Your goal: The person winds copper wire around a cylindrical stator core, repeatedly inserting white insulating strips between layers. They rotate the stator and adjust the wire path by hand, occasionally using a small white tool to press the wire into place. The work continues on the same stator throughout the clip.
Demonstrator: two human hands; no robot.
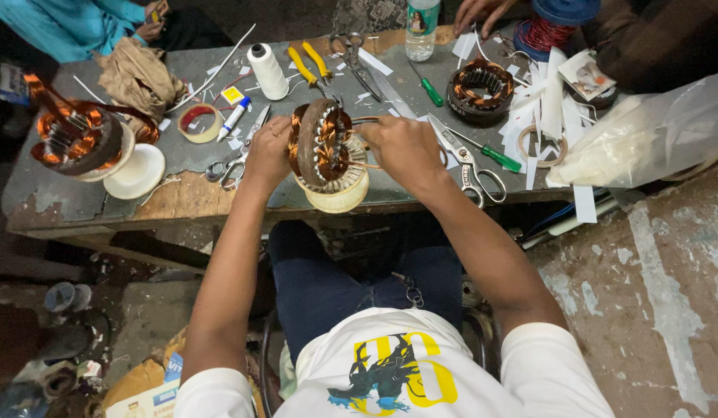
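My left hand [267, 152] grips the left side of a round motor stator [320, 143] wound with copper wire, held on edge over a cream plastic spool [340, 197] at the table's near edge. My right hand [401, 147] holds the stator's right side, fingers pinched on copper wire ends near the windings. Both forearms reach forward from my white shirt.
The worn grey table [80, 197] carries another stator [72, 139] on a white spool at left, a third stator [480, 89] at back right, scissors [471, 166], yellow pliers [309, 66], a thread cone [267, 71], tape roll [200, 122], white paper strips [549, 93], a bottle [421, 29]. Other people's hands [483, 11] are at the far edge.
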